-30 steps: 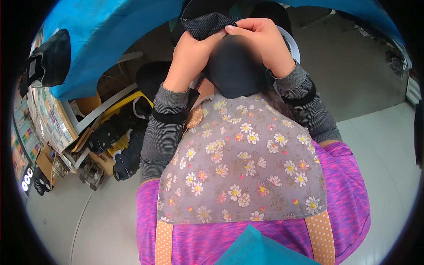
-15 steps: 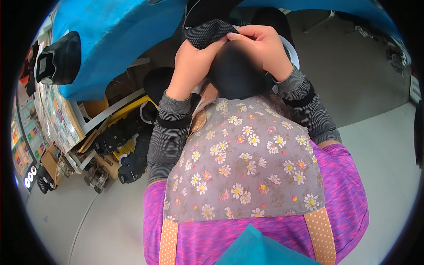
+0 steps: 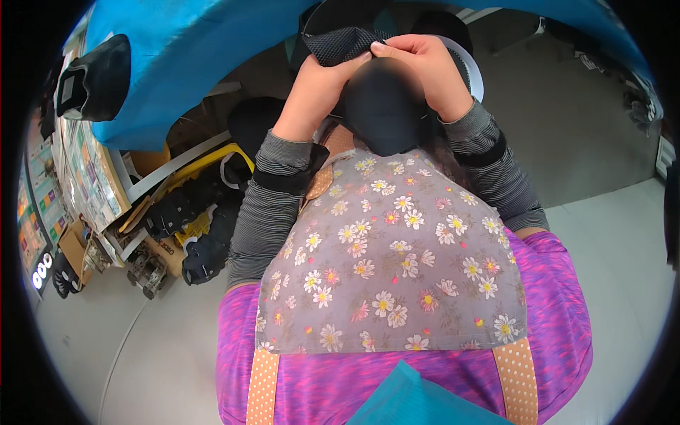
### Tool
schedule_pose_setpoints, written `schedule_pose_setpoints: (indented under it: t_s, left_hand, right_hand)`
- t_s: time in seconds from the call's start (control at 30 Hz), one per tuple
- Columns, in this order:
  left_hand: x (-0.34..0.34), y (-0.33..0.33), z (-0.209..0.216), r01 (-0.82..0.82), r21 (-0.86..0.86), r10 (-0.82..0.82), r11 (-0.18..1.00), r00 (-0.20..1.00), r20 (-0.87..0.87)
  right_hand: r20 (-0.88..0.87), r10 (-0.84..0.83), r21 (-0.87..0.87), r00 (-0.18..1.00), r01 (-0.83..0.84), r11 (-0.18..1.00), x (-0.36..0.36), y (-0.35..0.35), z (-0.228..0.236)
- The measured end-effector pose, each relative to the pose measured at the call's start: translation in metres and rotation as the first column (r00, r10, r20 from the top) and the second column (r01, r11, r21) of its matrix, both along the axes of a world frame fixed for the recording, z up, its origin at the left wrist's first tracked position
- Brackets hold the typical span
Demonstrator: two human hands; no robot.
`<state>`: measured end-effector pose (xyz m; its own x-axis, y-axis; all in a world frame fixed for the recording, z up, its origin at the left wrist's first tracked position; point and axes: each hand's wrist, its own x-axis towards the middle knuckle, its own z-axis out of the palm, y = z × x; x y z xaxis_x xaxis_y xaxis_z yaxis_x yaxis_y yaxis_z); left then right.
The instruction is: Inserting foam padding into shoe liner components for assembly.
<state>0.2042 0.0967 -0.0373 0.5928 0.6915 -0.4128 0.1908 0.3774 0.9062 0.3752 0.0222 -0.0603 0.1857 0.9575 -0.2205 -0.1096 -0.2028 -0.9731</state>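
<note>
Up at the top middle, both hands are closed on a black cap (image 3: 384, 120) with a textured mesh part (image 3: 336, 45). My left hand (image 3: 309, 97) holds the mesh fabric from its left side, thumb pressed toward the middle. Close beside it, my right hand (image 3: 431, 76) pinches the edge of the same fabric between thumb and fingers. The two thumb tips almost meet. Below them hangs the rounded dark part of the cap, partly blurred. What lies under the fingers is hidden.
A blue cloth-covered surface (image 3: 191, 53) curves across the top, with another black cap (image 3: 95, 78) on its left. Below stands a yellow crate (image 3: 237, 151) holding several dark caps (image 3: 205, 258). A white curved rim (image 3: 473, 71) shows behind my right hand. A cable (image 3: 120, 347) crosses the floor.
Both hands have shifted slightly up with the cap. The mesh part now looks flatter and more folded over, and the right thumb has moved a little along its edge.
</note>
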Motion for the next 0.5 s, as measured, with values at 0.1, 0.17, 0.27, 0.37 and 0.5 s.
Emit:
schedule_pose_setpoints:
  t_s: [0.1,0.17,0.27,0.37,0.5]
  left_hand:
    - [-0.002,-0.005,0.007,0.000,0.084,-0.006,0.996,0.997,0.071]
    - [-0.001,-0.009,0.019,0.015,0.197,-0.028,0.980,0.998,0.064]
    - [0.006,-0.006,0.027,0.061,0.319,-0.064,0.946,0.998,0.001]
    - [0.010,0.005,0.018,0.097,0.299,-0.104,0.949,0.994,0.008]
    - [0.007,0.013,0.016,0.164,0.174,-0.147,0.971,0.983,-0.109]
  right_hand:
    - [0.057,-0.023,0.126,0.998,0.016,0.992,-0.001,-0.003,0.001]
    - [0.060,-0.046,0.182,0.997,0.035,0.983,-0.001,-0.007,0.005]
    - [-0.013,-0.116,0.206,0.993,0.116,0.972,0.002,-0.001,0.003]
    - [0.064,-0.149,0.174,0.987,0.136,0.975,0.003,-0.001,-0.005]
    - [0.129,-0.081,0.096,0.988,0.069,0.993,0.005,0.001,-0.007]
